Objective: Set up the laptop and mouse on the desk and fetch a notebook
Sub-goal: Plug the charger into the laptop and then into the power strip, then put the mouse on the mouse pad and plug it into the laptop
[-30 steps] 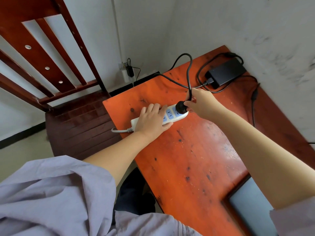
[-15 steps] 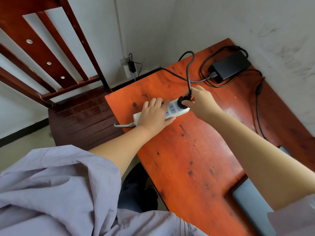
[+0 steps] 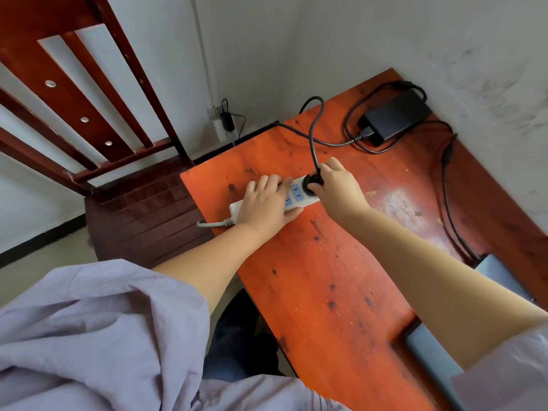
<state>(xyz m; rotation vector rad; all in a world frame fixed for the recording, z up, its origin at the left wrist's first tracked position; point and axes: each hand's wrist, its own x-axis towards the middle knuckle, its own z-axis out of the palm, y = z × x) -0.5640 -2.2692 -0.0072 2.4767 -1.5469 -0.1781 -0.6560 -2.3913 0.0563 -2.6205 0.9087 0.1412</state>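
Observation:
A white power strip [image 3: 296, 197] lies on the orange wooden desk [image 3: 326, 277] near its far left edge. My left hand [image 3: 267, 203] presses flat on the strip's left half. My right hand [image 3: 335, 185] grips a black plug [image 3: 311, 182] seated at the strip's right end. Its black cable [image 3: 312, 134] loops back to a black laptop power adapter [image 3: 397, 117] at the desk's far corner. A grey laptop [image 3: 430, 348] shows at the lower right, mostly hidden by my right arm. No mouse or notebook is in view.
A dark red wooden chair [image 3: 142, 212] stands left of the desk, its slatted back against the wall. A wall socket with a small charger [image 3: 225, 120] sits low on the wall behind the desk. A second black cable [image 3: 447, 188] runs along the desk's right side toward the laptop.
The view has shifted slightly. My right hand has pushed the black plug down onto the strip's end socket, while my left hand stays flat on the strip.

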